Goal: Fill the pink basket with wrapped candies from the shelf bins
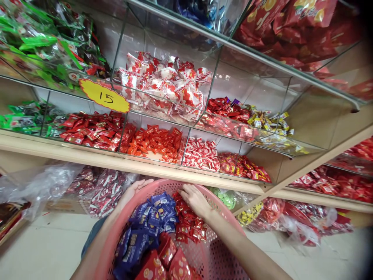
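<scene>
A round pink perforated basket (211, 249) is in front of me at the bottom of the head view. My left hand (136, 188) holds it from outside at the far left, fingers lying along the rim. Over the far right rim reaches my right hand (192, 197), its fingers curled down at a heap of small red-wrapped candies (190, 225). The fingertips are partly hidden among the wrappers. Left of that heap lie blue snack packets (155, 212). Larger red packets (167, 252) fill the near part of the basket.
Glass-fronted shelves stand ahead, with red candies (96, 130), orange-red packets (157, 142) and white-and-red wrapped sweets (166, 83). A yellow price tag (105, 96) reads 15. Bagged goods (106, 192) sit below the wooden ledge (140, 162), above a tiled floor (58, 241).
</scene>
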Demonstrator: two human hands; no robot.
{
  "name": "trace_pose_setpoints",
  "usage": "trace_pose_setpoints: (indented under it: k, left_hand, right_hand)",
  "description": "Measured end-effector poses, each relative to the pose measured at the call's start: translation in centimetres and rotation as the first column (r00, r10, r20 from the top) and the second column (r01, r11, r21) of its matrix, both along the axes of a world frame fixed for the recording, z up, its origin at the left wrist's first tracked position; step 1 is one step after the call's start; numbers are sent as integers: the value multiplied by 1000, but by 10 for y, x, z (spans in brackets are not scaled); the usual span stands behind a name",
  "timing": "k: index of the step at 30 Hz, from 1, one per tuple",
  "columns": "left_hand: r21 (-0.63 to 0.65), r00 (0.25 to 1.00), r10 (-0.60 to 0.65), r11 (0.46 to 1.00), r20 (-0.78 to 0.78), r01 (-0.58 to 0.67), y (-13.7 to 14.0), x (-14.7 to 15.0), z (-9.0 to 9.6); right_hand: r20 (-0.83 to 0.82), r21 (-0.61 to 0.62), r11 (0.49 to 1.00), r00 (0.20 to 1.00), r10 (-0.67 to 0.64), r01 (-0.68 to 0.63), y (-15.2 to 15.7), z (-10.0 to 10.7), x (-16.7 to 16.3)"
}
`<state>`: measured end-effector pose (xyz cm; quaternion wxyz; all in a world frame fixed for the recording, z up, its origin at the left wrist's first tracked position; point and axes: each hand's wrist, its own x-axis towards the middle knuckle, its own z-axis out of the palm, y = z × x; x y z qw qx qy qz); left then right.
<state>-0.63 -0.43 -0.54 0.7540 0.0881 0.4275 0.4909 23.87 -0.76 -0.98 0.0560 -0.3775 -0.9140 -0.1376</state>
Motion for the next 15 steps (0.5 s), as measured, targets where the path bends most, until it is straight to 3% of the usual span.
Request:
trace_pose_setpoints:
  k: [11, 15]
  left_hand:
    - [21, 1000, -30, 999, 8, 30, 3, -2, -12]
    - [53, 1000, -16, 998, -2, 16, 7, -6, -21]
  right_hand:
    - [-9, -32, 999, 1000, -23, 23, -16, 14, -2]
    - [-86, 30, 1000, 996, 0, 2, -21, 42, -2]
